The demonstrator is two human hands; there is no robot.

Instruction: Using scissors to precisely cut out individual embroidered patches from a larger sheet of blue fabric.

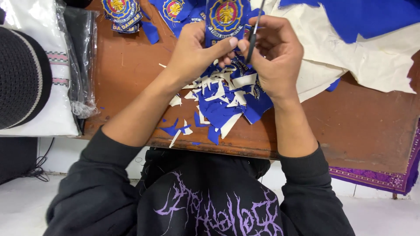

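Standing upright in left hand (192,52), blue patch (225,19), long axis table-far.

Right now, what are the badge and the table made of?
The badge in the left hand looks like blue cloth with stitched, slightly shiny thread; its cut scraps show white backing. The table looks like brown wood, matte and scuffed.

A blue embroidered patch (225,19) with a round red-and-gold emblem stands upright at the top centre of the frame, with slim dark scissors (253,32) just right of it, nearly vertical.
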